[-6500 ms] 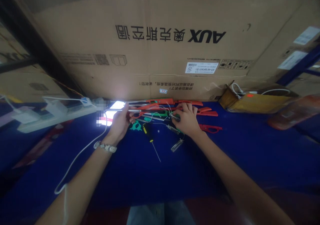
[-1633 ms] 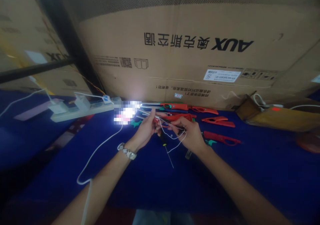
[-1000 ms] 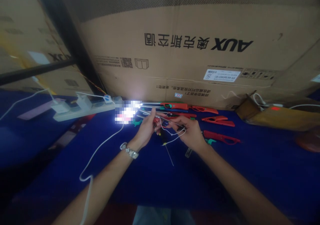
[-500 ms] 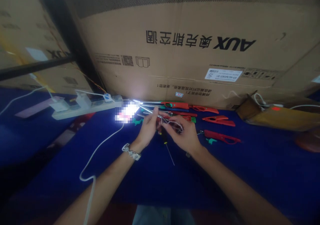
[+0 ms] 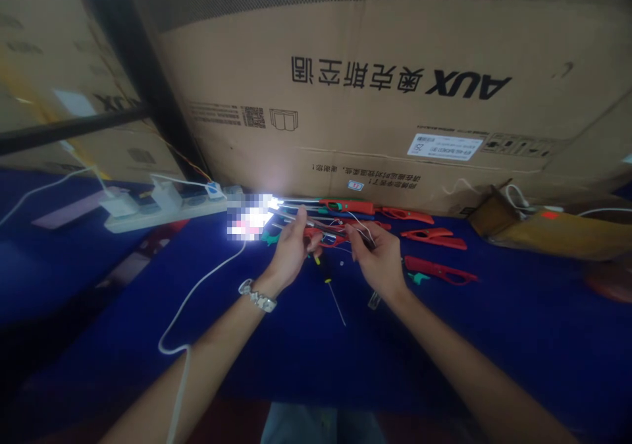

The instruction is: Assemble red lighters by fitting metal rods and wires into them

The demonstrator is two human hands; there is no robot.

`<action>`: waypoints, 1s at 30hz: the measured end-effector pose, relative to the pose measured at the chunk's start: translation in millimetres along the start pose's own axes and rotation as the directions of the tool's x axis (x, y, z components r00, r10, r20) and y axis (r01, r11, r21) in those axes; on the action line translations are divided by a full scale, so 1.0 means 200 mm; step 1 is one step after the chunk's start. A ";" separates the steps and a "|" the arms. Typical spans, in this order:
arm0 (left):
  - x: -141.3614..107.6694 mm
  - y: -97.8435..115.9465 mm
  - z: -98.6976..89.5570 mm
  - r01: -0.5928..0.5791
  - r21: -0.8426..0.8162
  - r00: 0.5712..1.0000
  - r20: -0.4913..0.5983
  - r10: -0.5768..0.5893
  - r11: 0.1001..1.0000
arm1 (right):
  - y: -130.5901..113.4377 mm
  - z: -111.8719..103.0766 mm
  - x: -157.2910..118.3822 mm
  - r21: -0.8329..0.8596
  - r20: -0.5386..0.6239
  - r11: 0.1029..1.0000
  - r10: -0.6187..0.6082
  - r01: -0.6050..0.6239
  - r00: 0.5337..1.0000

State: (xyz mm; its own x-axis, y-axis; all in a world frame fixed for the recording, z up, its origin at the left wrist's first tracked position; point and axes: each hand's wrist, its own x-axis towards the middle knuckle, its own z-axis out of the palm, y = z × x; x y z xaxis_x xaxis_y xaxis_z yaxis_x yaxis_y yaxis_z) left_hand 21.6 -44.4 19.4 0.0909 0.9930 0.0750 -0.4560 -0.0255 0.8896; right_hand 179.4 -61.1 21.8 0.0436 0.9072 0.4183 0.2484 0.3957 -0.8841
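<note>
My left hand (image 5: 290,249) is closed on a red stick lighter (image 5: 326,236), its casing showing between my two hands. My right hand (image 5: 379,258) pinches a thin metal tube (image 5: 363,232) with a loose white wire (image 5: 359,219) beside it. The tube slants from near my left thumb toward my right palm; its ends are partly hidden by my fingers. Below my left fingers is a screwdriver (image 5: 323,269) with a yellow and black handle and a thin shaft; I cannot tell whether the fingers touch it.
Several red lighters and casings, among them one casing (image 5: 439,269), lie along the carton (image 5: 355,114). Small green triggers (image 5: 419,278) lie about. Left stand a bright lamp (image 5: 259,217) and a power strip (image 5: 148,217) with plugs. A white cord (image 5: 185,305) crosses my left forearm. An open box (image 5: 548,233) stands right.
My right hand has moved right, away from my left, with the metal tube. The red casing and white wire between my hands now show more plainly. My left hand has barely moved.
</note>
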 end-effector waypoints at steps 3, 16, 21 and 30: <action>0.00 -0.01 0.00 -0.021 -0.017 0.999 -0.031 0.020 1.000 | 0.01 -0.01 -0.01 0.016 0.007 1.000 -0.022 0.022 1.000; 0.02 0.00 -0.04 -0.140 0.114 0.988 -0.041 0.146 0.983 | 0.02 -0.06 0.00 -0.119 0.195 0.984 -0.110 0.135 0.975; 0.02 0.02 -0.05 -0.148 0.062 0.988 -0.025 0.150 0.987 | 0.00 -0.09 0.03 -0.123 0.255 0.975 -0.150 0.186 0.955; 0.02 0.01 -0.05 -0.195 0.079 0.980 -0.018 0.197 0.978 | 0.02 -0.11 0.01 -0.046 0.250 0.986 -0.143 0.160 0.958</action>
State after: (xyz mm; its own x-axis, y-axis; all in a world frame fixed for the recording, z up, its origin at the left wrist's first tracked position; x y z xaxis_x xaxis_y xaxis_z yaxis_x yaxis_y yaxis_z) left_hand 11.3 -39.4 17.6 -0.0172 0.9704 0.2409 -0.3936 -0.2280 0.8906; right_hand 201.2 -60.5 24.0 -0.2353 0.8477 0.4755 0.2963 0.5285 -0.7956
